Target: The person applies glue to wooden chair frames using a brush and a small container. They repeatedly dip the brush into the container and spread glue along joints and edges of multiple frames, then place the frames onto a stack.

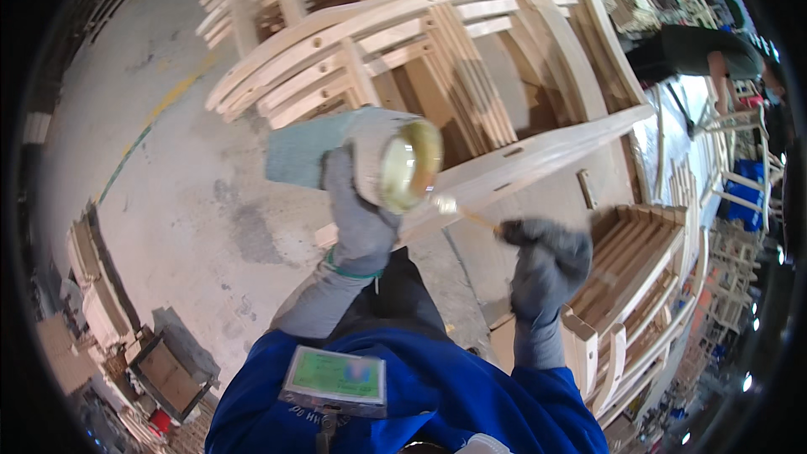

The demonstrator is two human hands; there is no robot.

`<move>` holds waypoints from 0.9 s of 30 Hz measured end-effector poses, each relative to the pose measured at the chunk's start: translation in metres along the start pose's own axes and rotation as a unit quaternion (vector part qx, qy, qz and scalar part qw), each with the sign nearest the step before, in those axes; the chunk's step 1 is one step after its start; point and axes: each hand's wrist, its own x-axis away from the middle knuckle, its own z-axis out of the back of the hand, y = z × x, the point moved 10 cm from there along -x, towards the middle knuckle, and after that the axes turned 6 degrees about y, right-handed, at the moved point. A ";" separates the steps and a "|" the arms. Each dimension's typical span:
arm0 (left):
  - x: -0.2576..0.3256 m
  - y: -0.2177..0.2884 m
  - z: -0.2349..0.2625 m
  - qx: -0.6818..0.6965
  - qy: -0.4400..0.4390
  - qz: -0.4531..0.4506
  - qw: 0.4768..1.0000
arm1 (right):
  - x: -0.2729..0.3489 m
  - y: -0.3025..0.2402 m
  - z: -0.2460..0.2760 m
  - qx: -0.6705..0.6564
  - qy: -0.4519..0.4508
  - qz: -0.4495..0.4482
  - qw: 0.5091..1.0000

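Observation:
My left hand, in a grey glove, is wrapped round a whitish round container tilted with its mouth to the right. Its inside looks wet and yellowish. A pale blue-green piece extends left from behind the container; whether the two are joined, I cannot tell. My right hand, also gloved in grey, is closed on the thin handle of a small brush. The pale brush tip points left, just right of the container's mouth and apparently apart from it. Both hands are slightly blurred.
Ahead lie stacked pale wooden frames with slats. More slatted wooden parts stand at my right. Wooden pieces and an open box are on the floor at left. A person in dark clothes is at the far right.

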 end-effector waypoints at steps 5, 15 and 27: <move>0.001 -0.027 -0.012 0.044 -0.018 0.101 0.994 | -0.111 0.031 0.060 0.171 -0.055 -0.045 0.983; 0.013 -0.045 0.017 -0.129 -0.028 0.005 0.991 | -0.158 0.116 0.067 0.322 -0.143 -0.194 0.916; 0.020 -0.077 0.019 0.075 -0.006 0.192 0.978 | -0.161 0.105 0.060 0.547 -0.168 -0.094 0.815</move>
